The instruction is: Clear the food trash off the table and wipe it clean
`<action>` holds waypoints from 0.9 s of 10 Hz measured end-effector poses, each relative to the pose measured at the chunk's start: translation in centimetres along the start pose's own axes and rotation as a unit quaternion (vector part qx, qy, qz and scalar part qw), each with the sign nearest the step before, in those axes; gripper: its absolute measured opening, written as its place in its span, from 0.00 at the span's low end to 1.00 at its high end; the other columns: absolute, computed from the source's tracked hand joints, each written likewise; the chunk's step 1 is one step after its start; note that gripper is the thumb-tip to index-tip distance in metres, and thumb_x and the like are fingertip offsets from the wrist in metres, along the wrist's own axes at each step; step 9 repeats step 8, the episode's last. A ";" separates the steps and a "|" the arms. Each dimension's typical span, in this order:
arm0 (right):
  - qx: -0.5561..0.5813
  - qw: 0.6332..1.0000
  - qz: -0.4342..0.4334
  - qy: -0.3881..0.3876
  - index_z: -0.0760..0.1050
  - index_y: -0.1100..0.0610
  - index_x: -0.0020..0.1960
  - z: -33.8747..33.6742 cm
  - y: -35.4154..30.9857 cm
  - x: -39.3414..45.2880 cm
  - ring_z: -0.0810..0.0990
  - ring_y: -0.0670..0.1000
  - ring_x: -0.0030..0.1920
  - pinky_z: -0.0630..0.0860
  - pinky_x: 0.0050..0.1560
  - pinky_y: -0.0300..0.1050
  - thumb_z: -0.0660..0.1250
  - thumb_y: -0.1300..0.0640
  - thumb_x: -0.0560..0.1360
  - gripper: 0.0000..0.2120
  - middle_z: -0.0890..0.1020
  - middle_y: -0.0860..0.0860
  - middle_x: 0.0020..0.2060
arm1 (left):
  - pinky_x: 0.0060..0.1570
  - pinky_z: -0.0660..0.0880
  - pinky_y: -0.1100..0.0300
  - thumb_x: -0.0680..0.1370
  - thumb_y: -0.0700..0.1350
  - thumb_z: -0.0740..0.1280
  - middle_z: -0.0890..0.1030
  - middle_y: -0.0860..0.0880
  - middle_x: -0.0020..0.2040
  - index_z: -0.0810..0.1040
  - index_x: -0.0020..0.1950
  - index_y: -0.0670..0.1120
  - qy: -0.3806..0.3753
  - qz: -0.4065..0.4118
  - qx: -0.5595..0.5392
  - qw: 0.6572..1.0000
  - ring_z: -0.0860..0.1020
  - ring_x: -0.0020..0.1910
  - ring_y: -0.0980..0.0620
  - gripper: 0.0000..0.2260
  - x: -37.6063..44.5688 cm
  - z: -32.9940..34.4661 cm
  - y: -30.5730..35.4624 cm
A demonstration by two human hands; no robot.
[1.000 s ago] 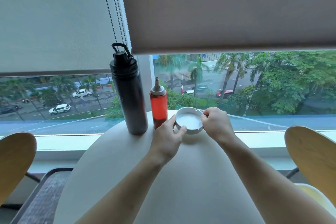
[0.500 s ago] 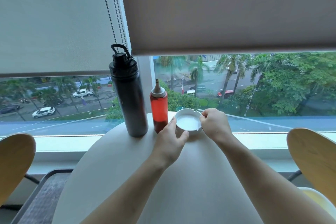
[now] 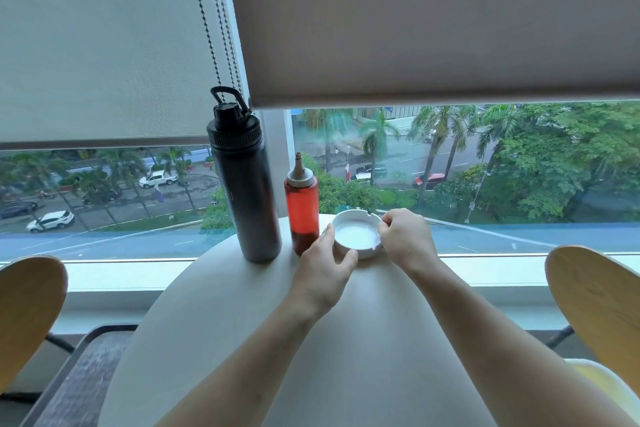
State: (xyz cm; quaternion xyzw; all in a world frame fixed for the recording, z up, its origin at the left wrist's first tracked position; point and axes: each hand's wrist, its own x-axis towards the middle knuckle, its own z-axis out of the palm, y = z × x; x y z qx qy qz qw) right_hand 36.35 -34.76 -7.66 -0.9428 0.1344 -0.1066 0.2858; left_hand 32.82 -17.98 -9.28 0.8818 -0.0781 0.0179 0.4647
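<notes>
Ashtray point(image 3: 356, 236), round, white and glossy with notches cut in its rim, sits at the far edge of the round beige table point(image 3: 214, 305), just right of the bottles. No writing can be read on anything; a faint mark on the flask is too small to make out. Going left to right along that far edge: a tall matte black flask point(image 3: 244, 184) with a ribbed screw cap and loop handle stands upright, and a translucent red squeeze bottle point(image 3: 302, 204) with a grey cone nozzle stands just beside it. The left hand point(image 3: 323, 270) curls around the ashtray's near-left side, thumb at the near rim. The right hand point(image 3: 403, 239) pinches the right rim with bent fingers. Compared with a second ago, the ashtray lies a little farther toward the window edge, both hands holding it as before. Curved wooden chair backs flank the table.
</notes>
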 end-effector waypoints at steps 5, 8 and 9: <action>-0.022 1.000 0.006 0.016 0.79 0.51 0.55 -1.9 0.4 -1.9 0.81 0.57 0.54 0.74 0.49 0.49 0.59 0.39 0.80 0.18 0.84 0.51 0.51 | 0.69 0.68 0.60 0.82 0.48 0.66 0.76 0.50 0.70 0.68 0.77 0.48 -0.022 0.021 0.020 0.999 0.73 0.70 0.53 0.24 -1.3 -1.8 0.8; 0.032 0.995 -0.095 0.023 0.77 0.52 0.66 -4.3 -1.1 -8.4 0.79 0.54 0.61 0.72 0.58 0.47 0.59 0.40 0.81 0.21 0.82 0.51 0.60 | 0.53 0.73 0.65 0.81 0.54 0.65 0.85 0.56 0.54 0.83 0.59 0.52 0.016 0.015 0.056 0.998 0.81 0.54 0.59 0.12 -3.9 -5.5 1.7; 0.032 0.995 -0.095 0.023 0.77 0.52 0.66 -4.3 -1.1 -8.4 0.79 0.54 0.61 0.72 0.58 0.47 0.59 0.40 0.81 0.21 0.82 0.51 0.60 | 0.53 0.73 0.65 0.81 0.54 0.65 0.85 0.56 0.54 0.83 0.59 0.52 0.016 0.015 0.056 0.998 0.81 0.54 0.59 0.12 -3.9 -5.5 1.7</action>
